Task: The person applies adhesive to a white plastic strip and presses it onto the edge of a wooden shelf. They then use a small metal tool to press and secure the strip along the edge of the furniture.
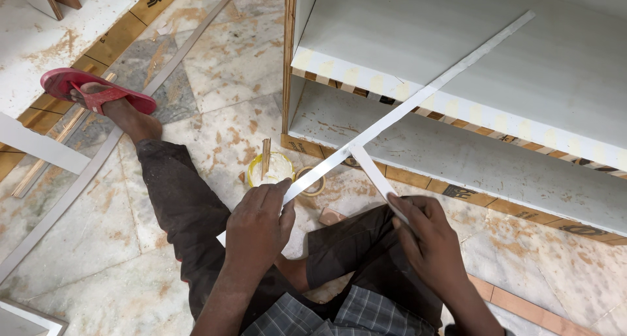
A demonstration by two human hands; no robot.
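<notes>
A seated person's left hand (258, 228) covers the near stretch of a long white edging strip (418, 97), so how the fingers grip it cannot be seen, and only a small bit of strip shows again below the hand. The right hand (428, 241) hides the lower end of a shorter white strip (373, 173). Both forearms run out of the bottom edge. The plywood cabinet (457, 62) is cut off at the top and right edges. The small glue tub (274, 167) sits partly behind the left hand, its contents too pale to tell. A tape roll (315, 179) is half hidden under the long strip.
</notes>
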